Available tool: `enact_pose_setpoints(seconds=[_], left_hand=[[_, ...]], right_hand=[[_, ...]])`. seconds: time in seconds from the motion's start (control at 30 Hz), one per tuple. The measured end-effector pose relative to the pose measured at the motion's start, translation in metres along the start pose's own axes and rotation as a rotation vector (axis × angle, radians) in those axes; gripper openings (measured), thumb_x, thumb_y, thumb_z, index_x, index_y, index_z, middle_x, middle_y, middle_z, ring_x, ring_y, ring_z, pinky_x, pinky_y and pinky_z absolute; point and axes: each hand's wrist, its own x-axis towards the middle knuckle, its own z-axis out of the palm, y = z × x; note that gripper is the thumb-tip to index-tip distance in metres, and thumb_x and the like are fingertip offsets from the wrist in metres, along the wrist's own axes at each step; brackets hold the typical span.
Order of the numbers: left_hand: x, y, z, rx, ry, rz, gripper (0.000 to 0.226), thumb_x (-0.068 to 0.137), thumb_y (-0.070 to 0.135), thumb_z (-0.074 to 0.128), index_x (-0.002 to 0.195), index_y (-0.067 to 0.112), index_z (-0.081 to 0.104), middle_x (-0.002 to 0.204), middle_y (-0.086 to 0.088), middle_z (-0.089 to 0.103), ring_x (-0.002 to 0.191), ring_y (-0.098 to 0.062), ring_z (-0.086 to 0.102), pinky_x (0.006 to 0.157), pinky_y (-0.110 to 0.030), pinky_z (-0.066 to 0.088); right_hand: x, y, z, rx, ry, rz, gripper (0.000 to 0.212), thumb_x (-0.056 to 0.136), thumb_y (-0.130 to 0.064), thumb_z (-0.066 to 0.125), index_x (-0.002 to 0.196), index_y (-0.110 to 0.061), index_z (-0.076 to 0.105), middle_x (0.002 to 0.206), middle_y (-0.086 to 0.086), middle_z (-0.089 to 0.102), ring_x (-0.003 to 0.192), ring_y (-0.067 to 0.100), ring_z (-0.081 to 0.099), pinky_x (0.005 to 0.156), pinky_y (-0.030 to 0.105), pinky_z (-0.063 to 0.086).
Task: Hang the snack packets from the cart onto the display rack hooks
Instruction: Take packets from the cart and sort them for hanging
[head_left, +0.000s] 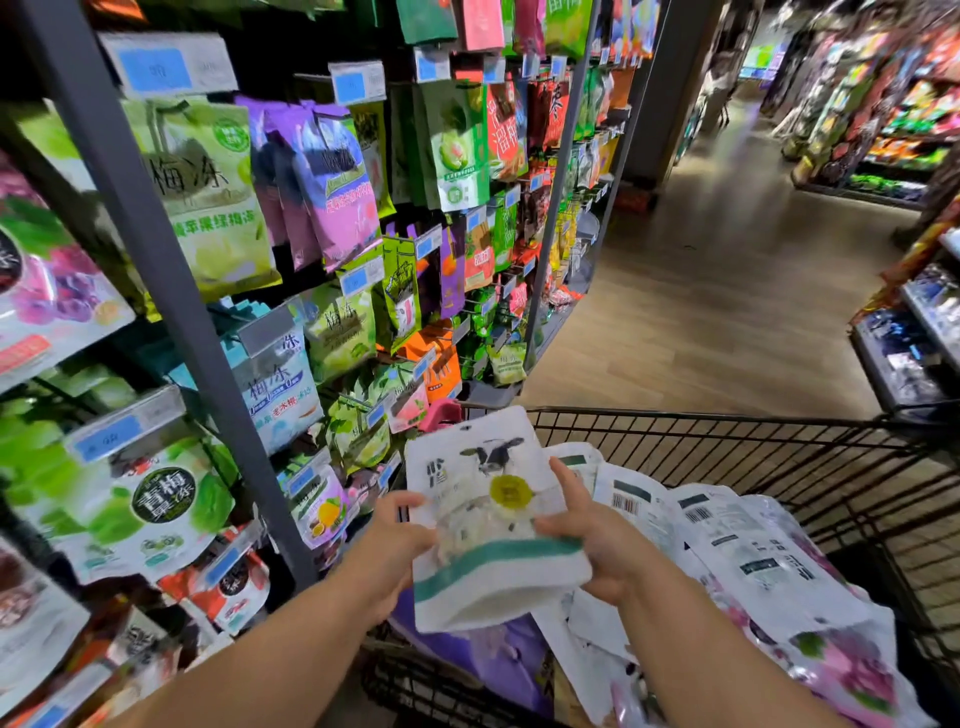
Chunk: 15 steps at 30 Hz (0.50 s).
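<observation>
A white snack packet (483, 499) with a cow picture, a yellow round mark and a green stripe is held upright above the cart. My left hand (397, 540) grips its left edge and my right hand (582, 530) grips its right edge. Below and to the right, the black wire cart (727, 441) holds several more packets (727, 545), most lying back side up with barcodes showing. The display rack (363, 218) stands to the left, its hooks full of hanging green, purple and blue packets.
A grey upright post (156, 260) of the rack runs close on my left. Blue price tags (358, 280) stick out from the hook ends. The wooden aisle floor (701, 270) stretches ahead, with more shelves (909, 322) on the right.
</observation>
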Motion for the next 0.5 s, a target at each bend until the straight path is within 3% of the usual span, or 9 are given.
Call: enact_pose_setpoints(seconds=[0.07, 0.13, 0.2, 0.27, 0.37, 0.43, 0.5], left_hand=[[0.001, -0.007, -0.003, -0.114, 0.021, 0.063, 0.071, 0.086, -0.013, 0.059, 0.134, 0.033, 0.033, 0.1, -0.01, 0.066, 0.091, -0.038, 0.067, 0.075, -0.051, 0.056], [0.001, -0.017, -0.004, -0.233, -0.02, 0.01, 0.089, 0.082, -0.01, 0.065, 0.148, 0.031, 0.022, 0.105, -0.011, 0.068, 0.104, -0.04, 0.064, 0.085, -0.058, 0.052], [-0.006, -0.027, 0.0, -0.282, -0.149, -0.149, 0.075, 0.073, 0.003, 0.071, 0.141, 0.009, 0.041, 0.115, -0.022, 0.067, 0.101, -0.042, 0.065, 0.082, -0.057, 0.054], [-0.014, -0.034, 0.003, -0.236, -0.258, -0.281, 0.056, 0.066, 0.01, 0.073, 0.12, 0.0, 0.06, 0.113, -0.026, 0.067, 0.09, -0.04, 0.069, 0.074, -0.051, 0.058], [-0.01, -0.047, 0.004, -0.195, -0.258, -0.285, 0.049, 0.065, 0.009, 0.074, 0.112, 0.0, 0.064, 0.109, -0.026, 0.069, 0.087, -0.038, 0.069, 0.073, -0.049, 0.059], [-0.006, -0.052, 0.006, -0.178, -0.229, -0.261, 0.052, 0.064, 0.01, 0.075, 0.114, -0.001, 0.064, 0.108, -0.026, 0.069, 0.09, -0.04, 0.068, 0.079, -0.052, 0.057], [-0.002, -0.057, 0.01, -0.178, -0.197, -0.241, 0.052, 0.065, 0.011, 0.075, 0.114, -0.001, 0.064, 0.107, -0.025, 0.07, 0.087, -0.038, 0.068, 0.075, -0.049, 0.057]], right_hand=[[-0.001, 0.01, -0.002, -0.123, -0.024, -0.012, 0.072, 0.086, 0.02, 0.048, 0.135, -0.032, 0.046, 0.117, 0.014, 0.07, 0.097, 0.037, 0.069, 0.073, 0.045, 0.06], [0.001, 0.022, -0.004, -0.187, 0.014, -0.02, 0.06, 0.086, 0.018, 0.051, 0.135, -0.017, 0.051, 0.115, 0.017, 0.07, 0.103, 0.038, 0.067, 0.082, 0.047, 0.057], [0.002, 0.031, -0.006, -0.184, 0.073, -0.023, 0.05, 0.088, 0.015, 0.052, 0.13, -0.012, 0.055, 0.112, 0.019, 0.071, 0.101, 0.039, 0.067, 0.084, 0.049, 0.055], [0.0, 0.038, -0.005, -0.2, 0.121, -0.024, 0.046, 0.087, 0.014, 0.055, 0.124, -0.014, 0.058, 0.108, 0.018, 0.072, 0.096, 0.037, 0.067, 0.086, 0.05, 0.053], [-0.002, 0.045, -0.007, -0.252, 0.199, -0.036, 0.036, 0.089, 0.005, 0.06, 0.118, -0.015, 0.063, 0.105, 0.015, 0.073, 0.098, 0.036, 0.068, 0.088, 0.05, 0.053], [-0.002, 0.049, -0.012, -0.237, 0.254, -0.045, 0.021, 0.095, -0.01, 0.058, 0.116, -0.012, 0.064, 0.105, 0.013, 0.073, 0.098, 0.031, 0.069, 0.082, 0.042, 0.057], [0.0, 0.053, -0.02, -0.279, 0.346, -0.055, 0.02, 0.1, -0.025, 0.052, 0.113, -0.018, 0.065, 0.109, 0.005, 0.072, 0.1, 0.022, 0.068, 0.083, 0.034, 0.055]])
